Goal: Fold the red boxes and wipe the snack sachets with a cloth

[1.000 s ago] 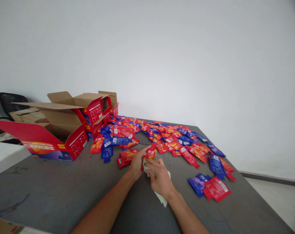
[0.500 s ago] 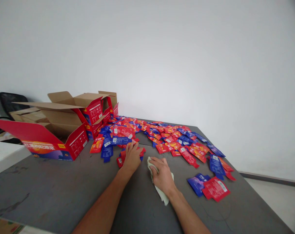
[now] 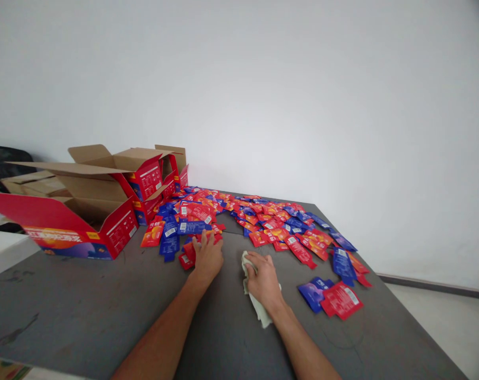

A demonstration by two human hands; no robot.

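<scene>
My left hand (image 3: pixel 208 259) lies palm down over a few red pouches (image 3: pixel 188 255), its fingers spread apart on top of them. The palm and fingers hide part of these pouches. In my right hand (image 3: pixel 263 281) is a crumpled pale cloth (image 3: pixel 260 311), pressed on the dark tabletop (image 3: pixel 227 327) with the fingers closed around it. Just beyond my left hand lie a blue pouch (image 3: pixel 194 227) and an orange-red pouch (image 3: pixel 152 233). To the right of my right hand, a blue-purple pouch (image 3: pixel 314 293) touches a red pouch (image 3: pixel 343 301).
Open red cardboard boxes (image 3: pixel 118 232) stand along the left side, flaps up. Many red and blue pouches (image 3: pixel 276 224) are heaped across the table's far half. A white wall (image 3: pixel 263 105) rises behind. A dark chair (image 3: pixel 5 161) is at the far left.
My left hand and the red pouches under it have shifted slightly left. My right hand still holds the cloth in nearly the same spot. The view has turned a little right.
</scene>
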